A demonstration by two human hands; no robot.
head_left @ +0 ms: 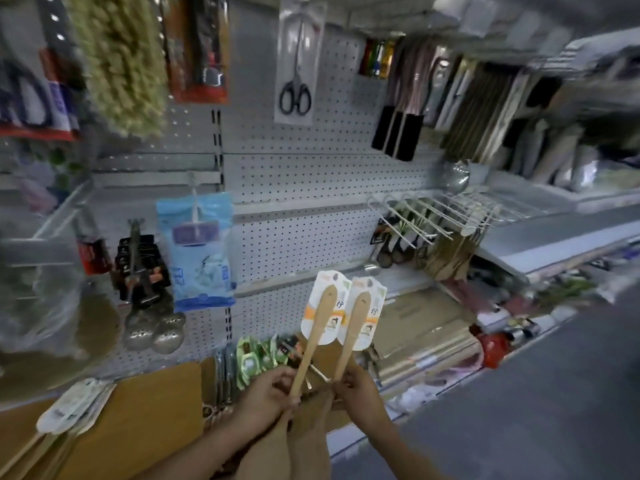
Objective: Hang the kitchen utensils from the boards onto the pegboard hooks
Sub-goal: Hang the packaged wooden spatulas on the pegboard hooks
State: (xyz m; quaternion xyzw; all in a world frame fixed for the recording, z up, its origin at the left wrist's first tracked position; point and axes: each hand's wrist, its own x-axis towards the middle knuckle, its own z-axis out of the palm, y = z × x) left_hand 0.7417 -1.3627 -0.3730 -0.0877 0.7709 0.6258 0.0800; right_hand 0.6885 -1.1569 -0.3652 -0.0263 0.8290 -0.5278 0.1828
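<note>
Both my forearms reach in from the near edge and angle toward each other, bare to the wrists. My left hand [268, 389] is raised in front of me, fingers curled tight, knuckles turned up and to the far side, pinching a thin handle between thumb and fingers. My right hand [356, 391] sits just beside it on the right, at the same height, fingers also curled and pinching a handle. The two hands are near each other but not touching.

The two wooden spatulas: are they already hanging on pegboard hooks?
No, the left hand and right hand each hold one of the wooden spatulas below the pegboard.
</note>
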